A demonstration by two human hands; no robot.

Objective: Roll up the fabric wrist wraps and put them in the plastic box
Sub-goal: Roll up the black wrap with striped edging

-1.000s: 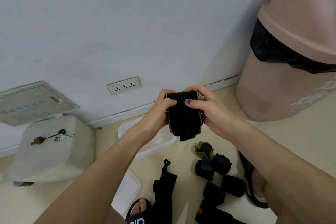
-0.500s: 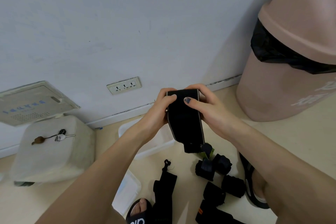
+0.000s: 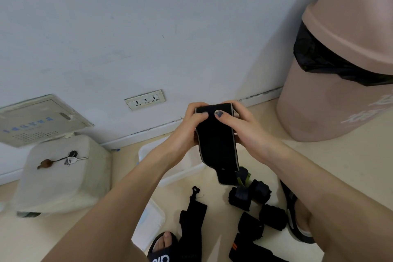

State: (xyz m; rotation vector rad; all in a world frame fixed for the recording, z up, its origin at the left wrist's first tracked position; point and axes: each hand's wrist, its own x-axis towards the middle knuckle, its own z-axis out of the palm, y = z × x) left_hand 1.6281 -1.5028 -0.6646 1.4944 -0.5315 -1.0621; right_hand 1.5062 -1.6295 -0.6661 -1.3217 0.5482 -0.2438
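Observation:
A black fabric wrist wrap (image 3: 215, 142) with pale edges is held up in front of me. My left hand (image 3: 189, 127) grips its left side and my right hand (image 3: 238, 127) grips its right side, thumbs on the front. Its loose tail hangs down toward the floor. Below my hands a clear plastic box (image 3: 148, 151) stands on the floor, mostly hidden by my arms. Several rolled black wraps (image 3: 249, 194) lie on the floor to the right. One flat unrolled wrap (image 3: 192, 217) lies beside my left foot.
A large pink bin (image 3: 331, 91) with a black liner stands at the right against the wall. A white stool (image 3: 61, 172) at the left carries keys (image 3: 71, 157). A clear lid (image 3: 148, 223) lies near my sandal (image 3: 163, 249). A wall socket (image 3: 145, 99) is above the skirting.
The wrap's tail has grown longer, hanging further down from my hands than a second ago. Both hands stay at the same place.

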